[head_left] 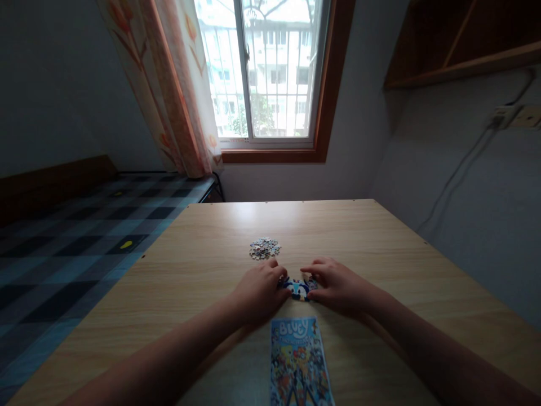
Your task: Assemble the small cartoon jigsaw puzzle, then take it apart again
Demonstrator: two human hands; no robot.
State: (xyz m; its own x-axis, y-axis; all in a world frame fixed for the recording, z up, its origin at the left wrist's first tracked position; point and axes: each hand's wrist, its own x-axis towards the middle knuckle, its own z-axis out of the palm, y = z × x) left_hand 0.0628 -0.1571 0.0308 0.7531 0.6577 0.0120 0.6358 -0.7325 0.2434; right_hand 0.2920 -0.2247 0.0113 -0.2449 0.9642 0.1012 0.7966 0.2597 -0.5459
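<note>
A small joined patch of blue and white puzzle pieces (298,289) lies on the wooden table (380,248), between my two hands. My left hand (258,293) rests on the table with its fingers curled and pressed against the patch's left edge. My right hand (336,285) pinches the patch's right side with thumb and fingertips. Just beyond the hands lies a little heap of loose puzzle pieces (264,248). A colourful cartoon reference picture (299,363) lies flat on the table near its front edge, below the hands.
A bed with a dark checked cover (76,242) stands left of the table. Behind the table are a window (262,67) with a patterned curtain (169,84), a wall shelf (460,45) at upper right, and a cable down the right wall.
</note>
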